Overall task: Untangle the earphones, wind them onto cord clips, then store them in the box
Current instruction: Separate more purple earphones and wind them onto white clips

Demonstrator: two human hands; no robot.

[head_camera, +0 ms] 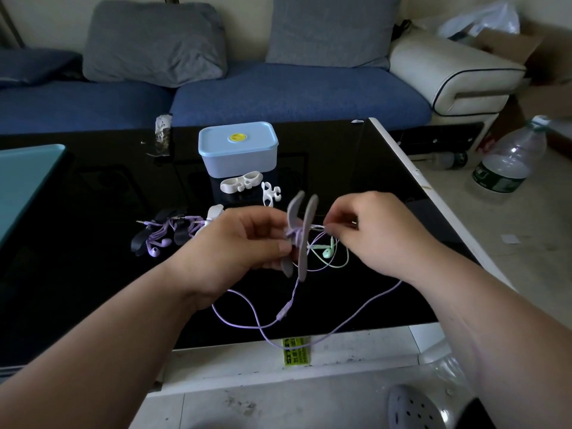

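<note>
Item: grey cord clip [301, 236], held above the desk [93, 212], mid-scene, long axis near upright. Holder: left hand [235, 249], fingers [278, 246] curled round the clip's left side. Feeder: right hand [380, 233], fingers [334, 225] pinching the purple earphone cord [284, 311] just right of the clip's waist, where a few turns sit. Loose cord hangs to the desk and past its near edge. Box [238, 150], lid on, far behind

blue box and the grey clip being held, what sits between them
Head view: two cord clips on the black table, a wide white clip just before the blue box, a smaller white clip nearer the grey clip.
</note>
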